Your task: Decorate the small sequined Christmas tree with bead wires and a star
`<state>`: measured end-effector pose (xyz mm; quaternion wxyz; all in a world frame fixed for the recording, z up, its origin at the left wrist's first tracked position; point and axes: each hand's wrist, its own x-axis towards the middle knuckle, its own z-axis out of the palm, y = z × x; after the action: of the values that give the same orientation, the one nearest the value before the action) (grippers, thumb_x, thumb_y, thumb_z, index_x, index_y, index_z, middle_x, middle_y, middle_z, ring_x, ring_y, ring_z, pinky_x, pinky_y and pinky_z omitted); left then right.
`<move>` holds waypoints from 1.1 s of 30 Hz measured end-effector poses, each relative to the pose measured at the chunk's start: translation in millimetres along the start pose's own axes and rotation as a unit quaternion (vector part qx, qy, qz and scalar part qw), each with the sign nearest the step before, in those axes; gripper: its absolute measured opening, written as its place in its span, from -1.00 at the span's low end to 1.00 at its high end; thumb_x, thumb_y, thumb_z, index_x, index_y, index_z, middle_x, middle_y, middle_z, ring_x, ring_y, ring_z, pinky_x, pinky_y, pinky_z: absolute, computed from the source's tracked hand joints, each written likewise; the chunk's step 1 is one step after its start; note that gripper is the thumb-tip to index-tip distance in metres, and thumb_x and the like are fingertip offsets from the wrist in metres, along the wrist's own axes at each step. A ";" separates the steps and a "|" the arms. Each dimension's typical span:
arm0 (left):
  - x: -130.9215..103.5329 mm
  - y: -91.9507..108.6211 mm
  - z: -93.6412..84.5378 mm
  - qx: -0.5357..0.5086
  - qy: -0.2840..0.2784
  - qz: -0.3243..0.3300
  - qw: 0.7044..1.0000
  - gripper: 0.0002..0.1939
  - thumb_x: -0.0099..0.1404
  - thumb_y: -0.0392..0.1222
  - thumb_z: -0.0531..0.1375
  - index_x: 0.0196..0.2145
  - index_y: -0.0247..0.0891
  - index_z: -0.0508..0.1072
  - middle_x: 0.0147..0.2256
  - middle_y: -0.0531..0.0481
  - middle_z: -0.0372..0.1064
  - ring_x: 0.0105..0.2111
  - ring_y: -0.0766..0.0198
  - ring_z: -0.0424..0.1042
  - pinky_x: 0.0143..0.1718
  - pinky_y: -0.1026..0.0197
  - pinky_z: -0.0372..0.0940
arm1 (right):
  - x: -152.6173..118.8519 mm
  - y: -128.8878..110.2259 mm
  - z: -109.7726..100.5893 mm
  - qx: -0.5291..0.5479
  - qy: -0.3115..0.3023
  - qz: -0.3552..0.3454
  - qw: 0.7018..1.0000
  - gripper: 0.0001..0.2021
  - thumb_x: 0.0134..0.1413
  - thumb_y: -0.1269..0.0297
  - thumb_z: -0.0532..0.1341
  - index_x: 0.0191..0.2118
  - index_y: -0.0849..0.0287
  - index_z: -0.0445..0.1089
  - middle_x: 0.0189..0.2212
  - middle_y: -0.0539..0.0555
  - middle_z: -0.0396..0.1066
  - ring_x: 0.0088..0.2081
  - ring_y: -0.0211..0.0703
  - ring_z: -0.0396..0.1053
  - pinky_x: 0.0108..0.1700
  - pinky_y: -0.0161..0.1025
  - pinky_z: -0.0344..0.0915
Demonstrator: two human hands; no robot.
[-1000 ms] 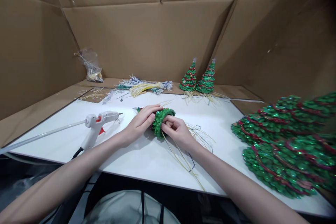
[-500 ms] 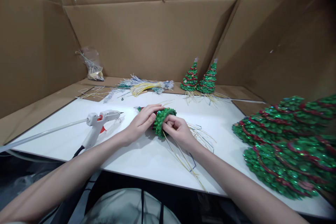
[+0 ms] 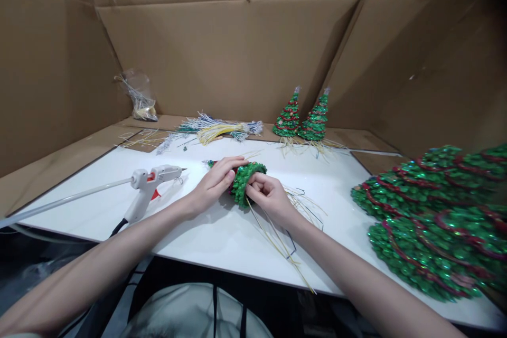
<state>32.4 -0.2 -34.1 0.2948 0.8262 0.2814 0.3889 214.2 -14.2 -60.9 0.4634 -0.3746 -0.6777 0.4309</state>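
A small green Christmas tree (image 3: 242, 188) with red garland lies on its side on the white table, its tip to the left and its base facing right. My left hand (image 3: 216, 182) wraps over the tree's side and holds it against the table. At the open base, my right hand (image 3: 267, 195) is closed in a pinch, with its fingertips partly inside and hidden. Thin yellow and dark wires (image 3: 277, 240) run out from the base under my right hand and trail toward the table's front edge.
A white hot glue gun (image 3: 152, 185) with a long glue stick stands at left. Bundled wires (image 3: 222, 129) and two small trees (image 3: 287, 116) are at the back. Larger trees (image 3: 428, 232) lie at right. A plastic bag (image 3: 140, 97) sits in the far left corner. Cardboard walls (image 3: 222, 58) surround the table.
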 end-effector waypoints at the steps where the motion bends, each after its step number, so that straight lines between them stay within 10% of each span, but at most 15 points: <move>1: -0.2 0.0 -0.8 -0.002 -0.005 -0.003 1.000 -0.59 0.44 -0.05 -0.11 0.13 -0.17 0.28 0.16 -0.12 0.16 0.21 0.09 0.07 0.24 0.03 -0.04 | -0.1 -0.4 0.0 0.001 -0.001 0.001 1.000 -0.77 0.09 0.21 0.15 -0.49 0.21 0.21 -0.66 -0.15 -0.07 -0.59 -0.39 -0.10 -0.54 -0.36 -0.10; 33: -2.9 -1.3 0.3 0.079 -0.017 0.035 0.996 -0.58 0.44 -0.12 -0.14 0.21 -0.16 0.16 0.23 -0.10 0.08 0.23 0.10 0.04 0.25 0.02 -0.05 | 0.0 -0.3 -0.1 0.020 0.000 0.018 1.000 -0.77 0.00 0.17 0.23 -0.50 0.20 0.25 -0.67 -0.15 -0.05 -0.61 -0.37 -0.10 -0.56 -0.34 -0.12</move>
<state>30.8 -1.4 -36.6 0.2198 0.8627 0.2774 0.3612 214.2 -14.3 -60.6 0.4633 -0.3774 -0.6619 0.4525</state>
